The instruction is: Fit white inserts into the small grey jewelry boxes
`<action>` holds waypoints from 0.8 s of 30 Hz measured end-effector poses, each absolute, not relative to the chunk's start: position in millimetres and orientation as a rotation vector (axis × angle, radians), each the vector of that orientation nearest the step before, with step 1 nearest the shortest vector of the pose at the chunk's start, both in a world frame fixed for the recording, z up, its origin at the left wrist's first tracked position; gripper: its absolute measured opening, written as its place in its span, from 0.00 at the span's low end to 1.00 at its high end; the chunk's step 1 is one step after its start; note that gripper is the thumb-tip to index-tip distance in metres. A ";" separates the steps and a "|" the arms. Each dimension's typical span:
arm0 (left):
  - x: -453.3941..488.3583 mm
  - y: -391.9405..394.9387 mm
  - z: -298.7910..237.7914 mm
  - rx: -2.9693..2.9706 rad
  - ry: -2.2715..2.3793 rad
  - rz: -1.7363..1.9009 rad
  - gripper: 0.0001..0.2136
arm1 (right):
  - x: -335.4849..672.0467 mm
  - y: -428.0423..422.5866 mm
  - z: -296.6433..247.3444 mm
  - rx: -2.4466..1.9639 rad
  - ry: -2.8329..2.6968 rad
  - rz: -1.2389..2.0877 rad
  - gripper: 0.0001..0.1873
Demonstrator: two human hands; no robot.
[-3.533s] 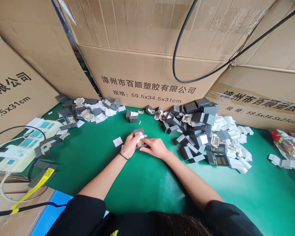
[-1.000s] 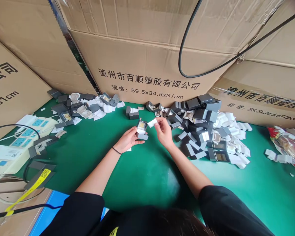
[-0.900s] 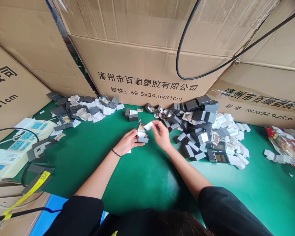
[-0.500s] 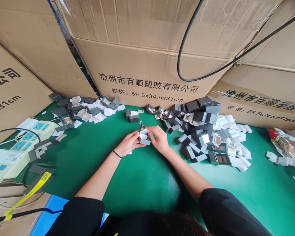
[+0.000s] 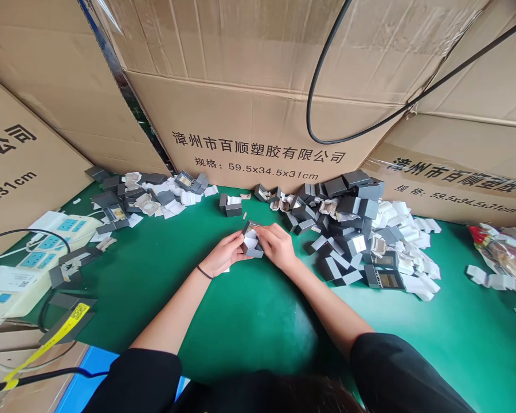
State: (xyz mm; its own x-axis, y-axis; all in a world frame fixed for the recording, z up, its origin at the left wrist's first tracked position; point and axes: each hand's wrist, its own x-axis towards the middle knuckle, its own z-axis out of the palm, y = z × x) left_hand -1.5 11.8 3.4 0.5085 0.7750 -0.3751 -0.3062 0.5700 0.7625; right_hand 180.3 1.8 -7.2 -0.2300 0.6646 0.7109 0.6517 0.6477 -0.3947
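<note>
My left hand (image 5: 226,254) is closed round a small dark grey cardboard box (image 5: 253,247), which is open and shows a white inside. Close against its right side is my right hand (image 5: 277,245), fingers bent together and tips reaching into the box's opening. Whatever those fingertips pinch is hidden. Just beyond my hands, another small grey box (image 5: 231,205) with a white piece on it rests on the green tabletop (image 5: 241,321). A small white scrap lies under my left hand.
To the right is a heap of grey boxes (image 5: 348,205) and white paper pieces (image 5: 417,264); a smaller heap (image 5: 155,192) lies at left. Large cartons (image 5: 249,115) wall the back. A power strip (image 5: 47,246) and cables stand left, a clear-and-red bag (image 5: 499,255) far right.
My right fingers have moved further into the small box. The box's open inside is turned more toward me, while my left hand keeps its hold.
</note>
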 end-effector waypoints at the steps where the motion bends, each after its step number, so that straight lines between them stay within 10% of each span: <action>1: -1.5 11.9 3.4 0.691 0.785 0.715 0.10 | 181.3 2.4 -7.3 -1.039 -1.953 0.023 0.14; 24: 0.1 10.5 3.9 0.747 0.775 0.682 0.14 | 187.1 7.0 -13.3 -1.097 -2.041 -0.329 0.10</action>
State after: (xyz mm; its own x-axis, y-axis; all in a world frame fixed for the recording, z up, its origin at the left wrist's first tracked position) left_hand 0.1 10.5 3.9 0.5354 0.7640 -0.3600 -0.2593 0.5543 0.7909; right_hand 187.1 7.0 -13.3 -0.3234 0.5921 0.7381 0.7943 0.5939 -0.1284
